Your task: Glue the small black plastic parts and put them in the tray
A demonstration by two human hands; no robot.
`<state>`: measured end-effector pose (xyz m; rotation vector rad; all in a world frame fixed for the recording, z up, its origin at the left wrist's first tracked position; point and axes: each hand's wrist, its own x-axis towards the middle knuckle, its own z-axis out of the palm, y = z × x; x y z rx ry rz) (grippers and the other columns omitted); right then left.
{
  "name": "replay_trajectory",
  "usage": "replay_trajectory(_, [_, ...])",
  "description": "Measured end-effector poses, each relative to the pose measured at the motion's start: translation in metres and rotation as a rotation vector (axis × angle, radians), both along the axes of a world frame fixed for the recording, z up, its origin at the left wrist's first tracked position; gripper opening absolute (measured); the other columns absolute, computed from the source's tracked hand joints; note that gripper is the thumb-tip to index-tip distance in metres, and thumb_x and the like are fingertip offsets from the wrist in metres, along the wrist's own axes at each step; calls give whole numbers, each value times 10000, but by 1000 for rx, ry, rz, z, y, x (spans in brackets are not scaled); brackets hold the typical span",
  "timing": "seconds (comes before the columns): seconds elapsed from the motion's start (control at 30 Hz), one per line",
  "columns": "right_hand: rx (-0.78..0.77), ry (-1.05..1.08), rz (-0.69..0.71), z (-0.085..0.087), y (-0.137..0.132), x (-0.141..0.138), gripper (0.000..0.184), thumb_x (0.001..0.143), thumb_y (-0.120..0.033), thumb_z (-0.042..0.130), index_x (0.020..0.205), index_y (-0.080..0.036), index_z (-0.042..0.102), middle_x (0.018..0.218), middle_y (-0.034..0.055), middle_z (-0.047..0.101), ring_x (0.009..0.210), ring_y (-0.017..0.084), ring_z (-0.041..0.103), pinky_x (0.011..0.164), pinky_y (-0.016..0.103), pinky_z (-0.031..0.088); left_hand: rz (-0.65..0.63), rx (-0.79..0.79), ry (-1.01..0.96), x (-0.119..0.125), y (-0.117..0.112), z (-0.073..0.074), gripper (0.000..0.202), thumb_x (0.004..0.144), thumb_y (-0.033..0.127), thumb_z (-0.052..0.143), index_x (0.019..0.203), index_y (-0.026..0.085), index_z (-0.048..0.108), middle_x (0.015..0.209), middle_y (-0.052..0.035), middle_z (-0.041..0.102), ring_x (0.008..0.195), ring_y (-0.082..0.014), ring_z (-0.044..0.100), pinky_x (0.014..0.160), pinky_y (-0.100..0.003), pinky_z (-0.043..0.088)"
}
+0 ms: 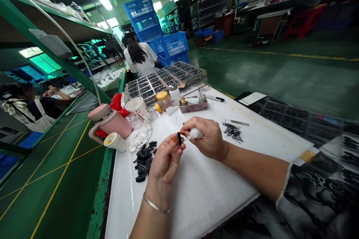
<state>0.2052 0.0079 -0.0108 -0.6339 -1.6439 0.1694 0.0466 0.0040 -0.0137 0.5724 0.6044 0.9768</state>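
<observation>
The left hand point(165, 160) curls at the lower middle of the frame, its thumb and forefinger pinching a small black molded piece point(178, 139) above a white-covered bench point(213, 201). The right hand point(206, 138) comes in from the right, its fingers pressed together on a soft white wad point(195, 133). The wad's orange-brown tip sits at the black piece, though whether they touch is too small to tell. A thin metal bangle point(155, 204) circles the left wrist, and a black-and-grey patterned sleeve point(308, 194) ends on the right forearm.

Just left of the hands lies a heap of matte black molded parts point(143, 160). To the right is a loose tangle of thin black pins point(232, 131), just below a slim metal rod point(239, 122). Crumpled white cloth point(140, 137) sits beside a pink insulated tumbler point(110, 123) with a curved handle. Farther up the bench stand a paper cup point(138, 109), a glass jar point(164, 101) with a yellow lid, and a floral box point(193, 104) of small bottles, with stacked clear trays point(165, 82) of black parts behind them.

At upper middle, a co-worker point(140, 58) in a white shirt stands by stacked blue plastic crates point(155, 26). Glossy green floor point(266, 78) with a yellow line fills the right, and green metal shelving point(56, 52) runs along the upper left.
</observation>
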Motion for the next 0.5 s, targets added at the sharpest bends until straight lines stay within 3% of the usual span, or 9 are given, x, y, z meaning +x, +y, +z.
replay_trajectory(0.23, [-17, 10, 15, -1, 0, 0, 52, 817, -207, 617, 854, -172, 612, 771, 32, 670, 722, 137, 629, 689, 256, 496, 10, -9, 26, 2, -1, 4, 107, 760, 88, 661, 867, 87, 665, 778, -47, 625, 619, -58, 615, 536, -69, 521])
replay_trajectory(0.5, [-29, 14, 48, -2, 1, 0, 35, 814, -164, 596, 845, -177, 606, 764, 22, 662, 704, 128, 623, 666, 245, 489, -24, 23, -21, 1, -2, 2, 132, 751, 81, 673, 883, 77, 666, 789, -48, 619, 642, -54, 615, 548, -62, 520])
